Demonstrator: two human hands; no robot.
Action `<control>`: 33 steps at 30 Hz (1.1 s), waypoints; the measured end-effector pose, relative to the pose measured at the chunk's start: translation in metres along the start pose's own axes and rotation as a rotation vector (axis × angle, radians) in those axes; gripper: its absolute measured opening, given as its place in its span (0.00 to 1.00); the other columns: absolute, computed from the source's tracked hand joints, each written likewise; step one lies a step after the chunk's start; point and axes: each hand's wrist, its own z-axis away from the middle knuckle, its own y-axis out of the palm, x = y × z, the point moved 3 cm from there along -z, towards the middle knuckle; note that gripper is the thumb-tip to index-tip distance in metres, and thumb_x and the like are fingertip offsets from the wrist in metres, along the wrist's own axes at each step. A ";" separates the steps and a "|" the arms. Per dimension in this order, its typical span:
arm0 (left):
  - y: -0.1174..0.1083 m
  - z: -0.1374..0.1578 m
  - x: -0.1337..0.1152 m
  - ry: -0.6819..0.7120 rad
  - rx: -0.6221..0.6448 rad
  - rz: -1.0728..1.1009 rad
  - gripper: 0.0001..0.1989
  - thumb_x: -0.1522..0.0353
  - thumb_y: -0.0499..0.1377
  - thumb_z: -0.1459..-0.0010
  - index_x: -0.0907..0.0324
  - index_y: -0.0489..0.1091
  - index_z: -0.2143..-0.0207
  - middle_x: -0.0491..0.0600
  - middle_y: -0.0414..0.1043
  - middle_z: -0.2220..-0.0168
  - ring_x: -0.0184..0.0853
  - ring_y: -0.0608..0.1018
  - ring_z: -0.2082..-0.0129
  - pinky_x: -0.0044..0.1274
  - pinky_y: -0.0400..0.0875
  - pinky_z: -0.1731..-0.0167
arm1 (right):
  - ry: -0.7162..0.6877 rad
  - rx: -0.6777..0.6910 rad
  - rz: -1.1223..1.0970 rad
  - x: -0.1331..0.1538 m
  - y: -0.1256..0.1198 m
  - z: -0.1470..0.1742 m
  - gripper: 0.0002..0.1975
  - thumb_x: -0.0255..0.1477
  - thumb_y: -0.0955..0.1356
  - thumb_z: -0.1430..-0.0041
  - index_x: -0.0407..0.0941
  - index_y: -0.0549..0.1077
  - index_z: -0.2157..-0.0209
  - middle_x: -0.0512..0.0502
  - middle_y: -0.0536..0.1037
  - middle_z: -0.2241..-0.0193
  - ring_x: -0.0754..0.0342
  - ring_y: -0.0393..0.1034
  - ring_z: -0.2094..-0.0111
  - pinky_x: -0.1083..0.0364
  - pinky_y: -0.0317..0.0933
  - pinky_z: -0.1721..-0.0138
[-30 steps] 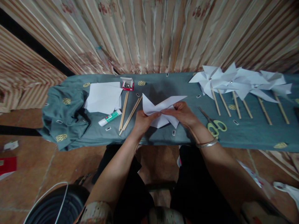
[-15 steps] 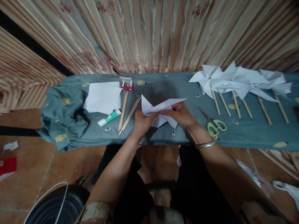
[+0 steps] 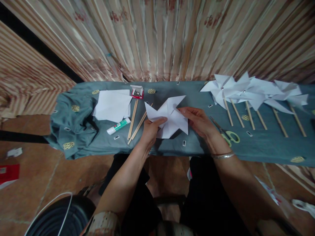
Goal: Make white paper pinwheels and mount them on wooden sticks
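A folded white paper pinwheel (image 3: 173,119) is held above the table, its pointed blades spread and facing me. My left hand (image 3: 151,129) pinches it from the left, thumb pressed near the centre and the other fingers hidden behind the paper. At the pinwheel's right edge is my right hand (image 3: 197,119), fingers loosely bent and apart, with fingertips at or very near the paper. Wooden sticks (image 3: 133,119) lie just left of my left hand. Green-handled scissors (image 3: 230,136) rest beside my right wrist, partly covered by it.
On the cloth-covered table (image 3: 164,150) are a stack of white paper (image 3: 112,105), a glue stick (image 3: 118,126) and a small red box of metal pins (image 3: 137,92). Several finished pinwheels on sticks (image 3: 228,87) lie at the right. A pleated curtain (image 3: 157,39) hangs behind.
My right hand has drawn away from the pinwheel's middle to its right edge. The pinwheel has tilted to face me more squarely, while my left thumb stays on it.
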 end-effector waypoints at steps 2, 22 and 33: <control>0.000 0.000 -0.001 -0.007 -0.006 0.023 0.11 0.70 0.72 0.68 0.60 0.77 0.76 0.47 0.81 0.72 0.36 0.80 0.67 0.28 0.73 0.58 | 0.004 -0.017 0.006 0.000 -0.006 -0.001 0.20 0.47 0.78 0.58 0.48 0.82 0.69 0.50 0.83 0.67 0.54 0.73 0.67 0.55 0.65 0.63; -0.004 0.006 -0.001 -0.165 -0.038 0.016 0.19 0.66 0.76 0.71 0.63 0.79 0.72 0.53 0.81 0.72 0.38 0.81 0.71 0.30 0.74 0.63 | -0.004 -0.143 0.058 -0.009 -0.016 -0.014 0.22 0.48 0.79 0.62 0.47 0.81 0.69 0.47 0.83 0.69 0.52 0.76 0.67 0.50 0.70 0.58; -0.008 0.008 -0.012 -0.081 -0.088 0.003 0.15 0.67 0.74 0.69 0.61 0.78 0.74 0.50 0.80 0.73 0.35 0.79 0.74 0.27 0.73 0.67 | -0.050 -0.107 0.106 -0.004 0.003 -0.014 0.22 0.47 0.77 0.58 0.48 0.80 0.64 0.46 0.84 0.63 0.50 0.78 0.60 0.50 0.70 0.52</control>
